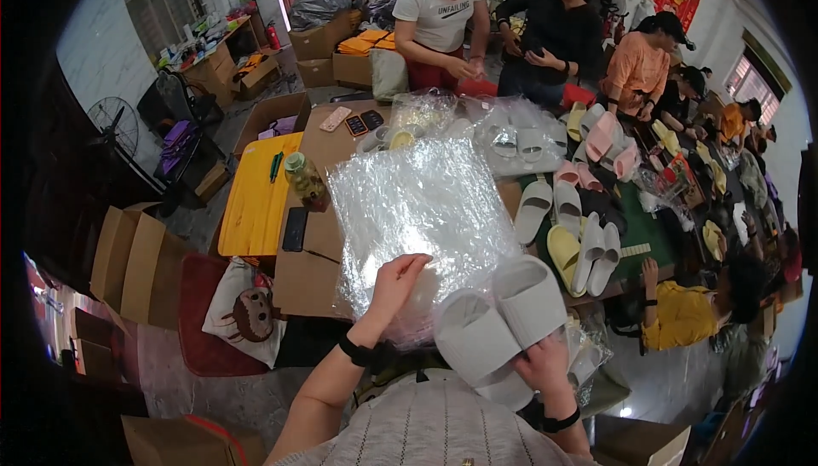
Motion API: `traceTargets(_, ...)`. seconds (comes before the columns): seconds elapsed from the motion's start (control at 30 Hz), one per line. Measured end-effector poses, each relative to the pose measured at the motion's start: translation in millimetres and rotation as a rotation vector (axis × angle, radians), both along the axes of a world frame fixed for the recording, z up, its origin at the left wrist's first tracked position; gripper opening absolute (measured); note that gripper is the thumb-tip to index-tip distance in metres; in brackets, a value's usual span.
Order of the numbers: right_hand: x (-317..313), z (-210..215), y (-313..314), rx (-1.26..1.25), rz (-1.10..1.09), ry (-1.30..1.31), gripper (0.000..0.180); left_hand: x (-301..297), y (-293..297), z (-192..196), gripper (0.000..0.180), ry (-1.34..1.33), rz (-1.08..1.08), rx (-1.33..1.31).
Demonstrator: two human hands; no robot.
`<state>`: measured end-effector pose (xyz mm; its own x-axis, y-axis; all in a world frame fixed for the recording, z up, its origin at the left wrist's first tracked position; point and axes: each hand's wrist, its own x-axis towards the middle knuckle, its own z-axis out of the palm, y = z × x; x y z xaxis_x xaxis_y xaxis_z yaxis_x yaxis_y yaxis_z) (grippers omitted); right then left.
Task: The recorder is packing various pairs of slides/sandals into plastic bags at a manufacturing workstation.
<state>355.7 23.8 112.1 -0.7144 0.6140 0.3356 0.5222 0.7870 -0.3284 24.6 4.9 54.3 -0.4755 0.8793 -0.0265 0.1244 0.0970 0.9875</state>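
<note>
A stack of clear plastic bags lies on the table in front of me, shiny and crinkled. My left hand is over its near part, fingers drawn together at the film of the top bag; the thumb's grip is partly hidden. On the right, my right hand is closed around a pair of light grey slide sandals. They are held side by side above the table's near edge, open toes up, close to the bags.
Left of the bags are a bottle, a phone and yellow packages. More slides stand to the right, and bagged pairs lie at the far side. Several people work around the table. Cardboard boxes stand at left.
</note>
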Motion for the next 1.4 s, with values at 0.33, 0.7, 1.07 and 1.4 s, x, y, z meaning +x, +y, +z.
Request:
traceTargets(0.33, -21.5, -6.2, -2.6, -0.154, 0.131, -0.095, 0.028, 12.7, 9.4, 23.2, 0.024, 0.237, 0.096, 0.160)
traceTargets(0.7, -33.7, -15.9, 21.4, -0.257, -0.107, -0.045, 0.026, 23.6, 3.0, 35.8, 0.026, 0.358, -0.049, 0.091)
traceTargets(1.07, -58.9, -19.3, 26.4, -0.205, 0.026, -0.046, 0.025, 39.1, 1.5, 40.2, 0.021, 0.698, -0.202, 0.298)
traceTargets(1.4, -98.8, -40.9, 45.0, -0.230, -0.086, 0.007, 0.023, 46.8, -13.2, 51.8, 0.020, 0.697, -0.229, 0.370)
